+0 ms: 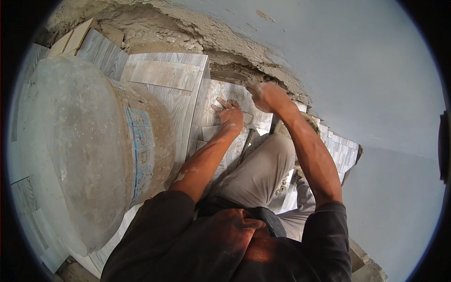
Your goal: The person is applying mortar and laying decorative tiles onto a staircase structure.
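Observation:
My left hand (230,113) rests with fingers spread on a pale grey wood-look tile (218,89) at the centre, beside smaller cut pieces (210,132). My right hand (267,97) is raised at the tile's upper right, near the broken plaster edge, closed around something blurred that I cannot make out. A long slim metal tool (245,145), perhaps a hammer, lies below my left hand, beside my bent knee (277,157).
A large dusty translucent plastic container (84,155) fills the left. Behind it are tiled steps (164,75) and stacked boards (75,40). Broken plaster (164,30) runs below the painted wall (380,89). Small-patterned tiling (338,148) descends at right.

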Available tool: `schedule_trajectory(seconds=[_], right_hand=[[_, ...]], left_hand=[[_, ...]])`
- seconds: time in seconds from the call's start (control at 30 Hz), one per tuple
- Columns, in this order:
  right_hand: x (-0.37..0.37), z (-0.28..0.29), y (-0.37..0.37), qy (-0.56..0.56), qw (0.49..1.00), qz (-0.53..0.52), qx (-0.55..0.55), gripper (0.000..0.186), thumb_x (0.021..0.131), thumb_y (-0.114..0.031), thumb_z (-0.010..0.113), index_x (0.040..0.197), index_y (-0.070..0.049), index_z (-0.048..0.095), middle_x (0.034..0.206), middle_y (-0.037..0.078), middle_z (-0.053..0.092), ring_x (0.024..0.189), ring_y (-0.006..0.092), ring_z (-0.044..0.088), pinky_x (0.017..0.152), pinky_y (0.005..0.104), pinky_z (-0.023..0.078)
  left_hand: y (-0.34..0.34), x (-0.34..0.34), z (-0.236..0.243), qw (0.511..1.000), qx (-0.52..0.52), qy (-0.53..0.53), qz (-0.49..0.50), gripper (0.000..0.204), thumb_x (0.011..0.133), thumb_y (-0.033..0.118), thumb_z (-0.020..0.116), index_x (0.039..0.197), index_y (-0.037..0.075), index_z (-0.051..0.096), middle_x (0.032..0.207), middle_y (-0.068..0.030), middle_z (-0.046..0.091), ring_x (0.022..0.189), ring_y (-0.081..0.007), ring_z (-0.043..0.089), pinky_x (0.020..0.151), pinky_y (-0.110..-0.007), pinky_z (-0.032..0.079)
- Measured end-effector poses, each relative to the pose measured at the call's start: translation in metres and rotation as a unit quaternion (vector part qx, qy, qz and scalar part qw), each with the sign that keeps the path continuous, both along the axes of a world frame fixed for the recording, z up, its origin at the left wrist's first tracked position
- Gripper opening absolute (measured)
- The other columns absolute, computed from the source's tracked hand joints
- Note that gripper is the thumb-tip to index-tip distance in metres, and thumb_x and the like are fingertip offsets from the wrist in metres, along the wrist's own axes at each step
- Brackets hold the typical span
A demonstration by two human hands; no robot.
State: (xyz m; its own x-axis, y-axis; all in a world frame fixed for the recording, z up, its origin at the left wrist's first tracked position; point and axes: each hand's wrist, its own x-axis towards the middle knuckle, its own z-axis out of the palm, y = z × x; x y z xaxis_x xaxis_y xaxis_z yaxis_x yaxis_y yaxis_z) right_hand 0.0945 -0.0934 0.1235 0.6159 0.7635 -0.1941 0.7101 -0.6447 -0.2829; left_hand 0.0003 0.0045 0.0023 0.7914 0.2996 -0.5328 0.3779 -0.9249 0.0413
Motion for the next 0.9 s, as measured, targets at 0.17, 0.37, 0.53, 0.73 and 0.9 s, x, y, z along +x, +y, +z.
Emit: schedule_trajectory(seconds=[0.17, 0.37, 0.53, 0.73, 0.9], right_hand=[[0.019, 0.053, 0.031, 0.248, 0.964, -0.08, -0.054, 0.03, 0.074, -0.008, 0.042, 0.098, -0.003, 0.06, 0.086, 0.019, 0.063, 0.07, 0.0319, 0.064, 0.058, 0.0409, 0.052], [0.035, 0.065, 0.002, 0.192, 0.974, -0.065, -0.099, 0.029, 0.078, -0.014, 0.045, 0.101, -0.002, 0.059, 0.089, 0.016, 0.064, 0.065, 0.0288, 0.062, 0.055, 0.0378, 0.052], [0.057, 0.029, -0.064, -0.016, 0.993, 0.099, 0.059, 0.034, 0.085, -0.018, 0.045, 0.113, -0.003, 0.058, 0.098, 0.016, 0.063, 0.066, 0.0315, 0.061, 0.063, 0.041, 0.052], [0.022, 0.03, 0.02, -0.045, 0.977, 0.036, -0.206, 0.037, 0.088, -0.016, 0.038, 0.122, -0.016, 0.054, 0.092, 0.02, 0.063, 0.073, 0.0345, 0.063, 0.067, 0.0423, 0.052], [0.028, 0.015, 0.0, -0.145, 0.966, 0.103, -0.188, 0.047, 0.089, -0.014, 0.034, 0.133, -0.027, 0.042, 0.101, 0.018, 0.059, 0.073, 0.0278, 0.064, 0.064, 0.0383, 0.053]], left_hand=[[-0.002, 0.001, 0.014, 1.0, -0.006, 0.007, -0.006, 0.108, 0.058, 0.041, 0.081, 0.137, -0.004, 0.023, 0.143, -0.0231, 0.025, 0.13, -0.0543, 0.011, 0.098, -0.07, 0.016], [0.004, -0.002, -0.003, 1.0, 0.025, 0.01, 0.006, 0.073, 0.079, 0.022, 0.065, 0.14, 0.008, 0.026, 0.14, -0.0384, 0.007, 0.121, -0.0627, 0.021, 0.09, -0.059, 0.04], [-0.006, 0.005, 0.014, 0.999, 0.019, 0.005, 0.034, 0.061, 0.085, 0.017, 0.055, 0.139, 0.005, 0.027, 0.139, -0.0396, 0.008, 0.12, -0.0629, 0.021, 0.088, -0.059, 0.042], [-0.001, 0.003, 0.018, 0.998, 0.021, 0.054, -0.019, 0.072, 0.079, 0.022, 0.064, 0.138, 0.004, 0.027, 0.137, -0.0421, 0.009, 0.119, -0.0637, 0.023, 0.085, -0.058, 0.044], [-0.001, 0.004, 0.022, 0.998, 0.018, 0.051, -0.022, 0.074, 0.078, 0.024, 0.064, 0.139, 0.006, 0.027, 0.138, -0.0418, 0.009, 0.119, -0.0638, 0.023, 0.085, -0.059, 0.044]])
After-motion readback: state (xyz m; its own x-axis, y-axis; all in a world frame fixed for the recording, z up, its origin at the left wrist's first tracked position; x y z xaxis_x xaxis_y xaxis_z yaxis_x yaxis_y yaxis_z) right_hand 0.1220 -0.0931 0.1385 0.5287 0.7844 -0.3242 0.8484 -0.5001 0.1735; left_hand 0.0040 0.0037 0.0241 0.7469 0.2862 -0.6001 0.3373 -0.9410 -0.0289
